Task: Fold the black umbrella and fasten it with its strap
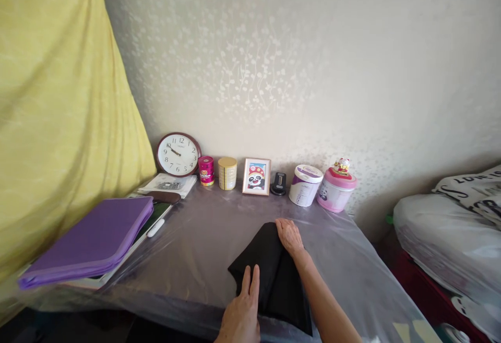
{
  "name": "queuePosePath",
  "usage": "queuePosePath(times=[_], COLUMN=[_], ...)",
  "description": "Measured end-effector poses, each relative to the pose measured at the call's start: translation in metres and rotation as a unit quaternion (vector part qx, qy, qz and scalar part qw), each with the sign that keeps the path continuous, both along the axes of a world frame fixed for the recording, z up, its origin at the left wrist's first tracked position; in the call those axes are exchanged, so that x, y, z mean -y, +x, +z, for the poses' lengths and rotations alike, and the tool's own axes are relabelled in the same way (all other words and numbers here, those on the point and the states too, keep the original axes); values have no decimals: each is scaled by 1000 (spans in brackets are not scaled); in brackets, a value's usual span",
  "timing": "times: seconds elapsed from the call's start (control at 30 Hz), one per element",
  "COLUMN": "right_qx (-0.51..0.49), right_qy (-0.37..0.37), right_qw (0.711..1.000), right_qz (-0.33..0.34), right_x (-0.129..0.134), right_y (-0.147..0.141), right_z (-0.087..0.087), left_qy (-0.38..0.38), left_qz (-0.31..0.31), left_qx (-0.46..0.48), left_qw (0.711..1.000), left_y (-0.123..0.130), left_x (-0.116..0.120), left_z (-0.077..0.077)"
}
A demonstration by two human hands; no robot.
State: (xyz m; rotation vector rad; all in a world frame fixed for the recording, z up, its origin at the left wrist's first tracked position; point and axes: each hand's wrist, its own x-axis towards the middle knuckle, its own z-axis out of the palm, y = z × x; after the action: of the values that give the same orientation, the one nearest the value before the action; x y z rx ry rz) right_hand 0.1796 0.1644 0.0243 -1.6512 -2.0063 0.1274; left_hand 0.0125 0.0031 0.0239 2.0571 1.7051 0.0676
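A piece of black fabric [260,262], folded with a crease down its length, lies on the plastic-covered table near its front edge. On its left part rests my left hand [240,311], with two fingers stretched forward over the cloth; its other fingers are mostly hidden. My right hand [288,234] is at the far right corner of the fabric, fingers closed on its edge. The right forearm runs along the fabric's right side and covers part of it.
A purple folder [90,236] lies at left beside a white marker [155,227]. Along the wall stand a clock [179,155], a pink can [206,170], a yellow tin [227,173], a framed panda picture [256,177], a black device [278,183], a white tub [306,185] and a pink tub [335,190].
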Motion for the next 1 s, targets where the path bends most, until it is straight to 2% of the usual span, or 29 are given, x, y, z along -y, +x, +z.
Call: queuePosePath(times=[0.07,0.13,0.2,0.27,0.33,0.47,0.6,0.7,0.8,0.87,1.0], right_qx=[-17,-41,-40,-26,-31,-92,-156,-236,-345,-376,-377], right_qy=[56,107,99,92,101,104,56,-31,-144,-166,-159], right_qw=[998,990,980,979,986,989,973,952,906,890,894], right_qz=[7,86,165,179,128,-52,-160,-191,-196,-197,-182], right_x=[19,42,58,61,52,31,47,71,90,97,105], right_y=[-3,-10,-19,-24,-22,8,52,72,74,69,56], right_z=[2,-1,-7,-13,-18,-23,-26,-30,-31,-28,-17], left_qy=[1,-6,-8,-1,2,7,18,23,24,18,-3], left_qz=[-2,-2,5,13,18,15,8,9,18,20,18], left_qx=[11,16,18,20,20,28,41,58,91,122,164], left_qw=[1000,1000,1000,1000,1000,999,999,998,995,992,986], left_y=[-1,-1,-1,-1,0,-2,-4,-6,-9,-13,-20], left_x=[0,1,1,2,3,5,7,7,5,2,-1], left_z=[-1,-2,-2,-2,-1,1,-1,-4,-6,-4,4])
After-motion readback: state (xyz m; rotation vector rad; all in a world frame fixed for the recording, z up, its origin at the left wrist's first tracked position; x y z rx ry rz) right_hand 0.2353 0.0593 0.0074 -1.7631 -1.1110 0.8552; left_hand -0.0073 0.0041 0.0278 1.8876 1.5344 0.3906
